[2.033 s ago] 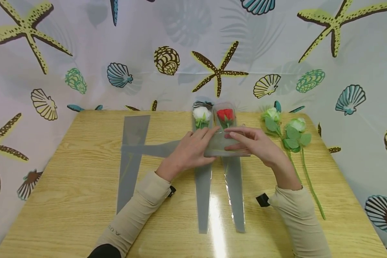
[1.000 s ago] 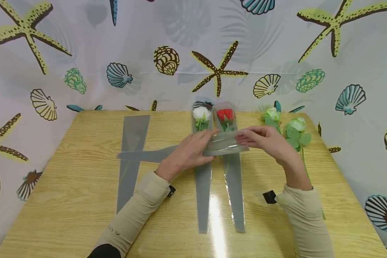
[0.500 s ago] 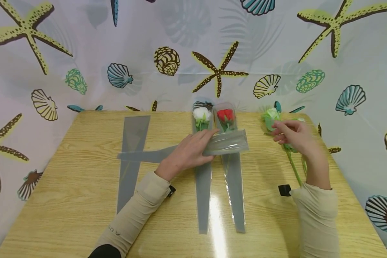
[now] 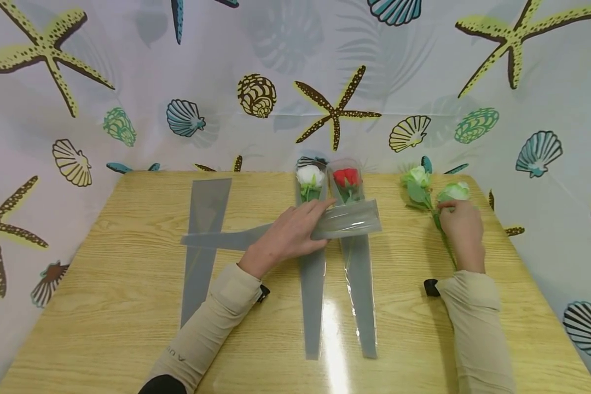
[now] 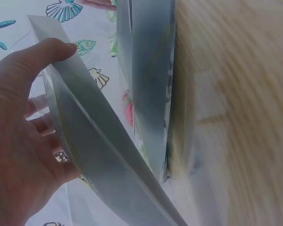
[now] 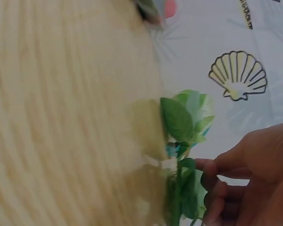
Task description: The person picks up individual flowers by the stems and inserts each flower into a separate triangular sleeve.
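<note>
My left hand holds a clear flower sleeve crosswise, thumb on its front and fingers behind it in the left wrist view. Its wide end opens to the right; its narrow tail points left. Below it lie two sleeved artificial roses, one white and one red. At the right, my right hand pinches at the leaves and stem of a pale green rose, fingers curled. A second pale green rose lies just left of it. The hand hides part of the stems.
Another flat sleeve lies on the left of the wooden table, under the held sleeve's tail. A cloth printed with shells and starfish hangs along the back and sides.
My right hand has let go of the held sleeve's wide end and moved right to the pale green roses, its fingers closing there. My left hand keeps holding the sleeve in place.
</note>
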Demonstrator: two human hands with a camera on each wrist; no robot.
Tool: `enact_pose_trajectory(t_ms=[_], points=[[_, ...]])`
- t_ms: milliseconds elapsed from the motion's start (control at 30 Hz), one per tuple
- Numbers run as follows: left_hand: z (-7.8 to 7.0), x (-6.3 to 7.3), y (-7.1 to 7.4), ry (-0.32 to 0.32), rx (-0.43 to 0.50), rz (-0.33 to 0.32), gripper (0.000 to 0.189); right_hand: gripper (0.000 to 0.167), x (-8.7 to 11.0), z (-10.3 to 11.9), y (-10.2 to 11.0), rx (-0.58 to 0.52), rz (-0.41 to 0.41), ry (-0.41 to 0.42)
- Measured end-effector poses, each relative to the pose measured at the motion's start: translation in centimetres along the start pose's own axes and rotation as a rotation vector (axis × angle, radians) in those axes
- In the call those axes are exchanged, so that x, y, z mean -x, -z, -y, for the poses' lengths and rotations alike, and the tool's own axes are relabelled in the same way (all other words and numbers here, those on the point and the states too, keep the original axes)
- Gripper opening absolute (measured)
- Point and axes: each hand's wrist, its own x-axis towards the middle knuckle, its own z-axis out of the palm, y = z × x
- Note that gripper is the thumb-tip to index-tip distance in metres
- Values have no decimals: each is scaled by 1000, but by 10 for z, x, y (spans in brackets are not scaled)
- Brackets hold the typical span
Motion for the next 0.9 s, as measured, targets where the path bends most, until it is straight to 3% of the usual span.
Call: enact_pose_trajectory(t_ms=[167, 333, 667, 900], points=[[1, 0, -1, 4, 1, 11, 85, 40, -9, -3, -6, 31, -62, -5], [2, 0, -2, 9, -10, 14, 85, 37, -15, -2, -8, 59, -75, 31], [3, 0, 0, 19, -23, 18, 87, 44, -13, 4, -7, 147, 55, -46], [3, 1, 0, 19, -20, 15, 85, 36, -13, 2, -12, 171, 51, -37]])
